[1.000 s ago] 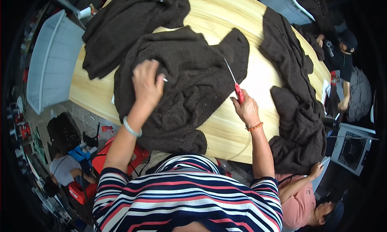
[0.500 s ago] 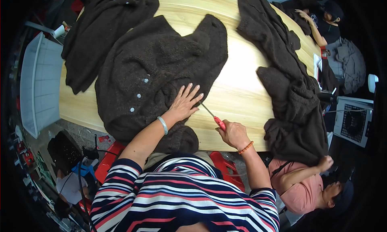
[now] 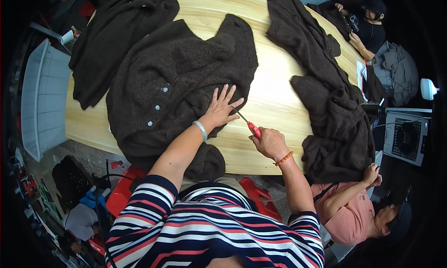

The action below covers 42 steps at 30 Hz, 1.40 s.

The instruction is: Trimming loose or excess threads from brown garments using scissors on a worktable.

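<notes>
A dark brown knitted cardigan (image 3: 153, 67) with several sparkly round buttons lies spread on the wooden table. My left hand (image 3: 220, 110) rests flat on its right side, fingers spread, with a pale bangle at the wrist. To the right, my right hand (image 3: 271, 142) is closed round the red handle of a thin metal-shafted tool (image 3: 253, 129). Its shaft points up and left to my left hand's fingers, at the knit's edge. The tip is too small to make out, so its kind is unclear. An orange bead bracelet circles my right wrist.
More dark knitwear lies at the far left (image 3: 116, 40) and along the right side (image 3: 321, 81) of the table (image 3: 279, 109). A pale plastic bin (image 3: 44, 100) stands left. Co-workers sit at the near right (image 3: 347, 207) and far right (image 3: 368, 33), handling dark knitwear. Red stools are below.
My left hand has slid right and slightly away across the knit. My right hand stays nearly in place with the tool. The near-right co-worker's hands have come to the garment's edge.
</notes>
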{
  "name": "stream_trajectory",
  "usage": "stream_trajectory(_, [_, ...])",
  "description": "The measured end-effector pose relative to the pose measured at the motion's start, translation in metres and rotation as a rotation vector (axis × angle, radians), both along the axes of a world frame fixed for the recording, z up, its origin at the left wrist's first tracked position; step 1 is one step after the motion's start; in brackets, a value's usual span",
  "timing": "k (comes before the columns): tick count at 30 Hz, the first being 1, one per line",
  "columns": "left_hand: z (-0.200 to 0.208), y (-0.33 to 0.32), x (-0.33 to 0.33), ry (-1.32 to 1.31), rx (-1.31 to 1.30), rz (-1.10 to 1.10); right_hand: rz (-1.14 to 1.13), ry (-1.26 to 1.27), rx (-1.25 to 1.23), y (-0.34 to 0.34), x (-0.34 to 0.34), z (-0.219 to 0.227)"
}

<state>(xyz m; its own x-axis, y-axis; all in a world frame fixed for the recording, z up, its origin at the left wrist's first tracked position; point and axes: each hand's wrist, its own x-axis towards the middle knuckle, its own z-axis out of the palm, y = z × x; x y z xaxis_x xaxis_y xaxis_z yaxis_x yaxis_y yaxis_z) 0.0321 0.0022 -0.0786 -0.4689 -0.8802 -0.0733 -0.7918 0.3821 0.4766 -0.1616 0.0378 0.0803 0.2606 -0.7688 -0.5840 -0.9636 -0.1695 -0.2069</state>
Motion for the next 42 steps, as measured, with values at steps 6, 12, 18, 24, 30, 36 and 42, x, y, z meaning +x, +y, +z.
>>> stream_trajectory(6, [0.016, 0.003, 0.009, -0.062, 0.150, -0.051, 0.027, -0.023, 0.029, 0.009, -0.007, 0.008])
stream_trajectory(12, [0.034, 0.058, 0.045, -0.063, -0.016, 0.113, 0.020, -0.117, -0.034, 0.021, -0.015, 0.006])
stream_trajectory(18, [0.042, 0.079, 0.055, 0.323, 0.415, 0.649, 0.044, -0.185, -0.085, 0.024, -0.010, -0.003])
stream_trajectory(24, [0.033, 0.073, 0.037, 0.205, 0.282, 0.704, 0.179, -0.154, -0.011, 0.032, -0.003, 0.000])
stream_trajectory(30, [-0.007, 0.079, 0.054, 0.759, 0.364, 0.736, 0.263, -0.143, 0.136, 0.045, -0.003, 0.010])
stream_trajectory(36, [-0.014, 0.082, 0.054, 1.196, 0.658, 0.856, 0.323, -0.202, 0.169, 0.047, 0.008, 0.011])
stream_trajectory(42, [0.014, 0.090, 0.060, 1.557, 0.957, 0.768, 0.145, -0.148, -0.031, 0.041, -0.006, 0.012])
